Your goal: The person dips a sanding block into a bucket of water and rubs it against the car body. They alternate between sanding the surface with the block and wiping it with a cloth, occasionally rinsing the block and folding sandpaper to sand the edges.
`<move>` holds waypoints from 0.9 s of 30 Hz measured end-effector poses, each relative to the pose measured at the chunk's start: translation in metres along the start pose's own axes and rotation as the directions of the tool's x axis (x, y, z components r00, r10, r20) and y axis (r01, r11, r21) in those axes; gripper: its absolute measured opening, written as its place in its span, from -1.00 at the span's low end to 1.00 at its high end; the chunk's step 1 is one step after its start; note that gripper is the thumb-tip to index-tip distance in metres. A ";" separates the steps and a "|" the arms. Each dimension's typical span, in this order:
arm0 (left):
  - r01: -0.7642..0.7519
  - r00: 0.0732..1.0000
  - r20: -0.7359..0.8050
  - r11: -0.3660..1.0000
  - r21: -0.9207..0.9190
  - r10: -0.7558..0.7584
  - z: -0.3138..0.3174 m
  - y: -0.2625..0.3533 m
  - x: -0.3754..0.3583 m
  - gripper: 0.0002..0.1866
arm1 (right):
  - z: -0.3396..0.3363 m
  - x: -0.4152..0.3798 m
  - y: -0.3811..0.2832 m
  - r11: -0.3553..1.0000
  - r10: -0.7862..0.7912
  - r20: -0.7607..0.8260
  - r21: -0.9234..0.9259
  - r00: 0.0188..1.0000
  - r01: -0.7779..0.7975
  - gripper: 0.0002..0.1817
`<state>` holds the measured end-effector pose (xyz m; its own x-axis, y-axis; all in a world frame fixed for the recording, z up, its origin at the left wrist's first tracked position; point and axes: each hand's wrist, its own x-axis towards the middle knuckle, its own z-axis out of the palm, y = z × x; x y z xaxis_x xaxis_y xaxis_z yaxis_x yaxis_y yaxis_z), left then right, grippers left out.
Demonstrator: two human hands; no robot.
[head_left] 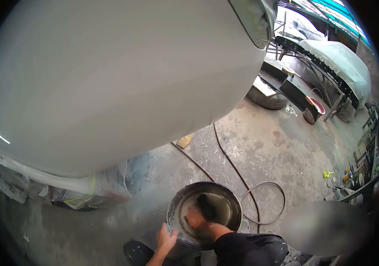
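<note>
A round, dark-rimmed basin (235, 201) of murky water stands on the floor below me. My right hand (195, 218) is down inside it, blurred, apparently closed on a black block (206, 206); the hand's lower part is hard to make out. My left hand (166, 239) is at the basin's near left edge, thumb and fingers around the rim. A small bluish patch shows between them, too small to name. Above the basin spreads a large, smooth grey car body panel (132, 84).
Dark hoses (236, 166) run across the concrete floor (282, 155) behind the basin. A tire (267, 98) lies beyond, near a covered car part (338, 57) on a stand. Plastic sheeting (109, 181) hangs under the panel. Cans and tools (351, 175) line the right side.
</note>
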<state>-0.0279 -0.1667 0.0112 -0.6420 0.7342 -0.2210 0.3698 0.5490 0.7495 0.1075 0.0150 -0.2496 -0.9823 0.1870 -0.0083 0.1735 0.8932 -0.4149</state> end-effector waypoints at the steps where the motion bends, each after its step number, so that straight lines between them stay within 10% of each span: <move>1: -0.003 1.000 -0.003 1.000 0.016 0.003 0.001 0.003 0.010 -0.55 | 0.024 -0.005 0.001 0.999 -0.009 -0.049 -0.048 0.999 0.006 -0.64; 11: -0.181 0.983 0.066 0.953 0.244 0.170 0.004 0.005 0.128 -0.49 | -0.137 0.071 -0.002 0.829 0.407 0.269 0.292 0.873 -0.476 -0.50; 13: -0.166 0.986 0.079 0.934 0.318 0.148 -0.007 0.018 0.141 -0.51 | -0.199 0.060 -0.009 0.558 0.557 0.275 0.576 0.784 -0.598 -0.45; 14: -0.153 0.988 0.039 0.925 0.348 0.148 -0.005 0.027 0.144 -0.53 | -0.203 0.043 -0.006 0.343 0.630 0.178 0.810 0.756 -0.476 -0.51; 15: -0.133 0.990 0.001 0.917 0.377 0.143 -0.002 0.033 0.144 -0.55 | -0.248 0.025 -0.034 -0.189 0.688 0.308 0.950 0.657 -0.248 -0.55; 16: -0.113 0.989 -0.035 0.895 0.431 0.142 0.003 0.037 0.144 -0.56 | -0.271 0.004 -0.047 -0.316 0.695 0.216 0.949 0.686 0.022 -0.58; 18: -0.115 0.984 -0.067 0.873 0.475 0.166 0.012 0.035 0.140 -0.58 | -0.345 -0.024 -0.095 -0.231 0.757 -0.135 0.860 0.639 0.456 -0.50; 19: -0.139 0.979 -0.070 0.873 0.467 0.194 0.011 0.029 0.132 -0.59 | -0.364 -0.015 -0.104 -0.078 0.863 -0.227 0.823 0.452 0.562 -0.54; 24: -0.157 0.975 -0.065 0.866 0.475 0.212 0.004 0.031 0.122 -0.59 | -0.477 0.045 -0.087 0.641 0.741 -0.653 0.615 -0.157 0.459 -0.59; 27: -0.151 0.974 -0.078 0.863 0.483 0.215 0.005 0.027 0.117 -0.59 | -0.534 0.080 -0.103 0.968 0.200 -0.869 0.247 -0.453 -0.047 -0.54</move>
<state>-0.0898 -0.0645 0.0027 -0.5983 0.8012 -0.0054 0.7403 0.5554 0.3787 0.0489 0.1566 0.2779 0.5404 0.4496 0.7113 0.1964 0.7546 -0.6261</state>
